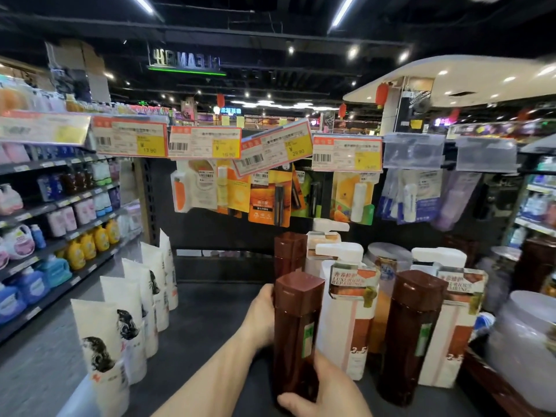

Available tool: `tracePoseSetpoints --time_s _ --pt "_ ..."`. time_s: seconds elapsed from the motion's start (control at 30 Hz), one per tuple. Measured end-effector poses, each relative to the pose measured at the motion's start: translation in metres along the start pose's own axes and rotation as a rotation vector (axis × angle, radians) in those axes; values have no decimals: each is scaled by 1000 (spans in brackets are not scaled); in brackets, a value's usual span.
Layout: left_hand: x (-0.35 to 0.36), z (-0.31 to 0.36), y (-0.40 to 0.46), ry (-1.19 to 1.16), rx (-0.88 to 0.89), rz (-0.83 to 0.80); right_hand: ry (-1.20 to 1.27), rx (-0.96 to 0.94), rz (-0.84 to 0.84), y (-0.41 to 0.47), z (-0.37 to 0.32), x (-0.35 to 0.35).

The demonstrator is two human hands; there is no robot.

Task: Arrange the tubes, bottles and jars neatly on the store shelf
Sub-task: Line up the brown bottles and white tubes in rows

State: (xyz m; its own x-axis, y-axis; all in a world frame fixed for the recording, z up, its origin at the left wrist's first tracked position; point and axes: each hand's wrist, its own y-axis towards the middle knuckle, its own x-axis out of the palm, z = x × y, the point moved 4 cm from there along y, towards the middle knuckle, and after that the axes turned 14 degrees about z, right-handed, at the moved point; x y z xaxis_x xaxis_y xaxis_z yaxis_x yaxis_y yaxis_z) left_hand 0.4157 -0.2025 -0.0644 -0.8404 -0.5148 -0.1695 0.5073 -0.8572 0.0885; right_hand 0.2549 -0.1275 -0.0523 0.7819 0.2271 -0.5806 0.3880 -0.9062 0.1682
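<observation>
1. Two hands grip one tall brown plastic bottle [296,335], upright on the dark shelf [207,323]: right hand [325,392] curled round its base, left hand [260,314] wrapped behind its upper body.
2. Just right: white pump bottle [346,314], second brown bottle [409,335].
3. Left: row of white squeeze tubes [129,320].

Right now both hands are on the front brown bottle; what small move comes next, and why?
Probably slide the brown bottle a little back and set it square beside the white pump bottle. The left hand holds it near the cap and the right hand grips its base. It stands slightly forward of the second brown bottle to its right.
</observation>
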Motion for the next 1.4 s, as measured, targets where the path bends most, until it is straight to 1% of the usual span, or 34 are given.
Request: tracePoseSetpoints --time_s 0.1,0.13,0.17,0.2,0.3,0.43,0.53,0.73,0.83,1.0,1.2,1.3,1.4 --pt "-4 2 -9 98 45 -18 -3 12 37 6 13 7" --pt "-8 1 -11 131 74 -19 -51 5 68 3 8 7" --pt "-11 -2 -11 135 103 -18 -79 3 94 4 12 9" --pt "-16 -6 -10 120 95 -4 -89 2 141 4 12 9" --pt "-38 -17 -9 78 71 86 -123 18 173 8 15 16" --pt "-69 -26 -6 153 77 237 -131 -11 224 21 8 33" --pt "-80 -28 -10 189 85 282 -155 21 285 37 4 41" --pt "-73 -25 -21 294 189 208 -110 93 346 69 7 52" --pt "-73 -24 -20 296 209 206 -98 113 390 79 9 54" --pt "-71 -23 -21 267 242 221 -76 94 464 85 11 57" --pt "-75 -40 -21 244 165 254 -9 123 503 85 18 59" --pt "-77 -45 -17 199 101 289 -15 152 513 86 23 63" --pt "-76 -47 -13 190 86 309 -19 169 538 87 25 66"
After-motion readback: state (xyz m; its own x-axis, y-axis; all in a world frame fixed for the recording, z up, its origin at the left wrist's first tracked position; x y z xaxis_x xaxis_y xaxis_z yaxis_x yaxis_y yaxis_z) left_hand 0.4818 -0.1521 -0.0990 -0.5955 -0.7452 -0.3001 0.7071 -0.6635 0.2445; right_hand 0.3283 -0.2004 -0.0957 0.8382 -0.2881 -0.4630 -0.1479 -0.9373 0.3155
